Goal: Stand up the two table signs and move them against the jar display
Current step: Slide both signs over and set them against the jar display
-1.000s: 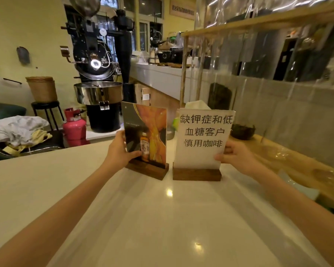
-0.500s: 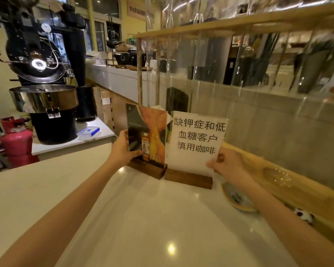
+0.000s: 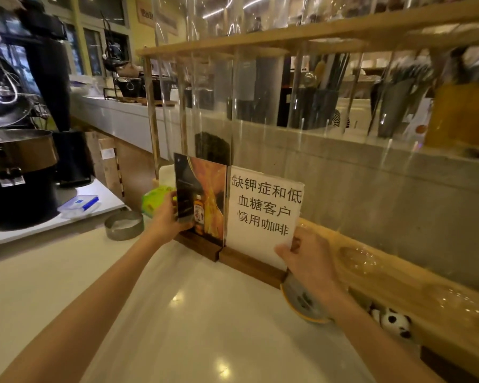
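Against the jar display [image 3: 260, 111], my left hand [image 3: 165, 221] grips the picture sign [image 3: 202, 197], right hand [image 3: 306, 258] the text sign [image 3: 263, 211]; both upright, ready for release.

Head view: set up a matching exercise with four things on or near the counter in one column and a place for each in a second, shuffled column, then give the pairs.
Things:
1. picture sign
2. text sign
3. panda toy
4. metal ring

Places:
A. low by the wooden jar display, right of the right forearm
B. held at its left edge by the left hand
C. on the counter, left of the left hand
D. held at its lower right corner by the right hand

Pairs: 1-B, 2-D, 3-A, 4-C
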`<state>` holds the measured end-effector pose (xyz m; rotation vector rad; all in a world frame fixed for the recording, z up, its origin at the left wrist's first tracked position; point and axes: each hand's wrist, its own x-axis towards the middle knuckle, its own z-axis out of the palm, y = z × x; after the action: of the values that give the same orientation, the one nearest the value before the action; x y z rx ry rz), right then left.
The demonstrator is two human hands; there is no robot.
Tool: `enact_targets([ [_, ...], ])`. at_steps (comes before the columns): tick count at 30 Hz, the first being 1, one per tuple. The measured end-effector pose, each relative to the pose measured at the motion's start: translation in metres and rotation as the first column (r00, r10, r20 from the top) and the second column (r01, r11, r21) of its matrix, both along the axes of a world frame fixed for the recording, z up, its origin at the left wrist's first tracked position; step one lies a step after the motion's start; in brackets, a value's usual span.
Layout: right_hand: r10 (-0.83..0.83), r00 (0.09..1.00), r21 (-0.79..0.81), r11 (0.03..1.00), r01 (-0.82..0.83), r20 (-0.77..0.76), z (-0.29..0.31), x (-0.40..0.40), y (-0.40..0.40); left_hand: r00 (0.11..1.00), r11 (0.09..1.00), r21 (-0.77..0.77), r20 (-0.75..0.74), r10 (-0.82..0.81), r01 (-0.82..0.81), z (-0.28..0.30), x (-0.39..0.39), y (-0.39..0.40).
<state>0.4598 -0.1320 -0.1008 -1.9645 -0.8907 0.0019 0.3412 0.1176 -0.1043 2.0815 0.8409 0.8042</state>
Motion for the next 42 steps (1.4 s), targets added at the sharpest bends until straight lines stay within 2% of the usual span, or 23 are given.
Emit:
enact_targets([
  [8,-0.082,0.995,0.018,0.997,0.081,0.056,-0.005,0.001,0.001,0.999,0.999,0.002,0.039,-0.038,0.038,-0.008,0.032,0.003],
  [12,-0.099,0.995,0.019,0.995,0.099,0.033,-0.005,0.004,-0.001,0.995,0.998,-0.020,0.078,-0.056,0.058,-0.013,0.041,0.003],
  [17,-0.099,0.995,0.036,0.994,0.099,0.010,-0.004,0.002,-0.003,1.000,0.988,0.152,0.001,0.022,-0.022,-0.018,0.046,-0.004],
  [23,-0.043,0.998,-0.022,0.999,0.041,-0.052,0.013,0.002,-0.001,0.998,0.987,0.157,0.054,0.013,-0.021,-0.015,0.036,-0.026],
  [27,-0.008,0.994,0.117,0.993,0.021,-0.111,0.046,0.007,0.001,0.998,0.990,0.142,-0.069,0.006,0.003,-0.018,0.036,-0.031],
  [29,0.005,1.000,0.164,0.987,0.000,-0.031,0.066,0.010,0.003,0.994,0.992,0.127,-0.109,0.001,0.013,-0.022,0.037,-0.039],
  [32,-0.011,0.959,0.100,0.995,-0.018,0.282,0.097,0.011,0.021,0.992,0.996,0.039,-0.102,0.080,-0.076,-0.031,0.029,-0.048],
  [34,0.077,0.904,-0.009,0.997,-0.081,0.420,0.113,0.012,0.042,0.992,0.993,-0.019,-0.055,0.114,-0.115,-0.036,0.028,-0.054],
  [37,0.272,0.871,-0.240,0.953,-0.184,0.409,0.127,0.014,0.071,0.995,0.993,-0.056,0.006,0.103,-0.102,-0.039,0.034,-0.062],
  [42,0.353,0.834,-0.424,0.891,-0.163,0.423,0.129,0.018,0.107,0.994,0.994,-0.031,-0.002,0.106,-0.106,-0.045,0.038,-0.056],
])
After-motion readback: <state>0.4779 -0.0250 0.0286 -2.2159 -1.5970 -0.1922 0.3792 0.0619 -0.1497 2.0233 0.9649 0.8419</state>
